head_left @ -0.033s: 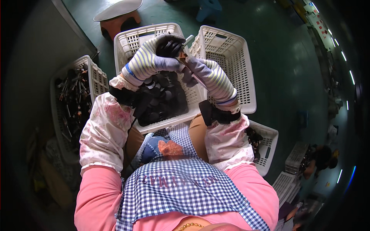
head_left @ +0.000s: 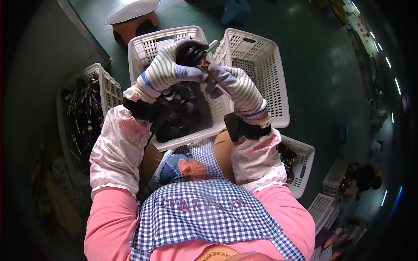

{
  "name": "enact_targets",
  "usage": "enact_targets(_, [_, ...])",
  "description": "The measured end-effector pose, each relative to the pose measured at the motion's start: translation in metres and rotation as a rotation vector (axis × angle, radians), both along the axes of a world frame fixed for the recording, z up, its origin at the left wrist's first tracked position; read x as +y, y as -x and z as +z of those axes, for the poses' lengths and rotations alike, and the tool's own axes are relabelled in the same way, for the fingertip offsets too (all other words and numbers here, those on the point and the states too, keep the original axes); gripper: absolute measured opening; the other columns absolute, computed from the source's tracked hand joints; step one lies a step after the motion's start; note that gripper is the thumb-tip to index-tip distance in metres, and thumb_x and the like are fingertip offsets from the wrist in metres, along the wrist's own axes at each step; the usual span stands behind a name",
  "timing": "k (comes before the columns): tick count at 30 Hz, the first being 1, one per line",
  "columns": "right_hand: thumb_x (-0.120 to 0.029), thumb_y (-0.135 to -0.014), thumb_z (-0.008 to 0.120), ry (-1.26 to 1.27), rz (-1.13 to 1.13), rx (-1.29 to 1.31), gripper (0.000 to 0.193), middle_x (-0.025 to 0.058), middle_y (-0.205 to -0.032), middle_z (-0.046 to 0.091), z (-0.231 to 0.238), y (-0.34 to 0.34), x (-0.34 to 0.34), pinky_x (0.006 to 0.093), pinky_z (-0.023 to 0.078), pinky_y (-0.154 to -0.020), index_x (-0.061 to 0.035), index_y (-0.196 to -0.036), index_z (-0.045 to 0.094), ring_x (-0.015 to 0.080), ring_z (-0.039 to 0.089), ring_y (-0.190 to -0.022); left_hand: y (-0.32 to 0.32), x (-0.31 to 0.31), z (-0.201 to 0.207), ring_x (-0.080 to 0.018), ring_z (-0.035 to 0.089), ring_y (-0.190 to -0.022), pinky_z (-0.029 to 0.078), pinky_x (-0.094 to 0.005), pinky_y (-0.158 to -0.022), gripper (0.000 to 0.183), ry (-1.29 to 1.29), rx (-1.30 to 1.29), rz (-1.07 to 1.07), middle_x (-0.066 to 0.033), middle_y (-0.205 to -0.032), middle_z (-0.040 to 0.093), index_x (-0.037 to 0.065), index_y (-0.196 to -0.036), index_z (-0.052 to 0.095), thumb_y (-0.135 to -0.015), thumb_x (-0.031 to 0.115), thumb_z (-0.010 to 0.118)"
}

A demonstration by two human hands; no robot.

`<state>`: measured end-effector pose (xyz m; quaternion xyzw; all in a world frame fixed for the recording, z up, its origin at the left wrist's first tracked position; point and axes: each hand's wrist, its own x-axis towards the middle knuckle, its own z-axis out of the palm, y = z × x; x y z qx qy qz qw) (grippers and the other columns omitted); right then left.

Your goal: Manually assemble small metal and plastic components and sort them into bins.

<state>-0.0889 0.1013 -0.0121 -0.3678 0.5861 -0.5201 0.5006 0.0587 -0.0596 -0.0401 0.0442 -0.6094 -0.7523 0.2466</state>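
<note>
Both of my hands wear striped knit gloves with grey fingers and meet above the middle white crate [head_left: 187, 142]. My left hand [head_left: 162, 70] is closed around a black part with curved, rounded sections [head_left: 190, 55]. Beside that part show a small copper-coloured piece [head_left: 204, 64] and a pale rod end [head_left: 212, 45]. Right against it, my right hand [head_left: 238, 88] pinches a thin pale strip [head_left: 224, 90] that slants down past the fingers. How the pieces join is hidden by the gloves. Below my hands, many black rounded pieces [head_left: 185, 111] fill the crate.
A second white crate [head_left: 282, 82] stands to the right. At the left, another crate [head_left: 104, 85] holds thin metal and black parts [head_left: 82, 113]. A smaller crate [head_left: 305, 167] sits by my right elbow. An orange stool with a grey top [head_left: 133, 12] and a blue stool [head_left: 235, 11] stand beyond.
</note>
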Motion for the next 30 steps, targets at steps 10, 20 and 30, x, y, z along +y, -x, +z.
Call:
enact_targets(10, [-0.032,-0.100,0.060,0.018,-0.007,-0.203,0.031,-0.0050,-0.078,0.063,-0.023,0.008,-0.001,0.0197,0.047,-0.060,-0.0028,-0.101,0.072,0.0034,0.057,-0.066,0.004,0.007,-0.007,-0.0124,0.057,-0.100,0.046,-0.0275,-0.094,0.062,0.273,-0.020,0.046,-0.0031,-0.108,0.061,-0.001,-0.119,0.061,-0.063,0.008,0.086])
enact_targets(20, [-0.045,-0.087,0.070,-0.020,-0.073,0.026,0.040,0.0045,-0.076,0.068,-0.001,0.019,0.032,0.0279,0.054,-0.054,-0.0062,-0.096,0.072,0.0134,0.064,-0.060,0.025,0.002,-0.011,-0.0186,0.061,-0.105,0.050,-0.0315,-0.089,0.105,0.350,-0.062,-0.090,-0.0087,-0.118,0.059,-0.007,-0.139,0.042,-0.065,0.052,0.088])
enact_targets(30, [-0.029,-0.100,0.053,0.368,-0.002,0.169,0.033,0.0115,-0.099,0.068,0.003,0.047,0.090,0.0300,0.053,-0.078,-0.0076,-0.124,0.060,0.0244,0.066,-0.084,0.037,0.023,-0.023,-0.0263,0.054,-0.122,0.045,-0.0380,-0.102,0.090,0.136,0.082,-0.086,-0.0167,-0.141,0.051,-0.006,-0.141,0.043,-0.083,0.056,0.072])
